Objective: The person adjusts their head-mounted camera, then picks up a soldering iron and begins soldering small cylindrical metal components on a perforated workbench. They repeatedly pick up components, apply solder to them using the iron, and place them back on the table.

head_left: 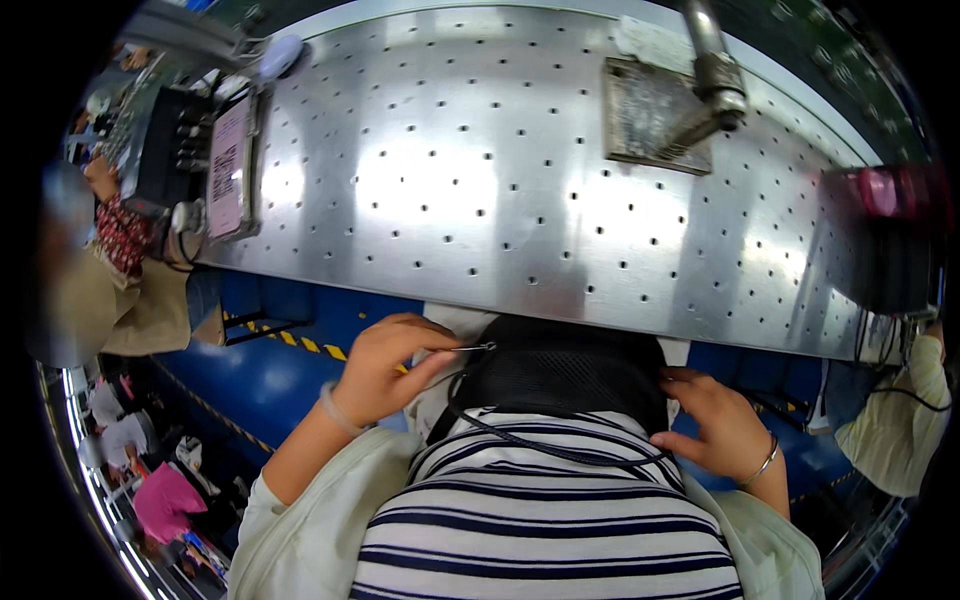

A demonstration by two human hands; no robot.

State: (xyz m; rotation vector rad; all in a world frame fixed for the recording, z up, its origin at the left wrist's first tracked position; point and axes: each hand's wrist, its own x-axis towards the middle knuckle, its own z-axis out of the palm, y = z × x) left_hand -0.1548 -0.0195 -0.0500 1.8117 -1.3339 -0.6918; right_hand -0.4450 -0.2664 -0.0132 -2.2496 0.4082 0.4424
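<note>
Just left of the right hand [718,428] lies a black bag [550,378].

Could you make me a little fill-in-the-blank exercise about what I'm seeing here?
1. The left hand holds a thin metal piece beside a mesh bag coloured ____.
2. The right hand is at the bag's edge, and a silver bracelet circles the ____ wrist.
3. The metal tabletop is dotted with small ____.
4. The shirt is patterned with dark ____.

Missing words: black; right; holes; stripes
</note>
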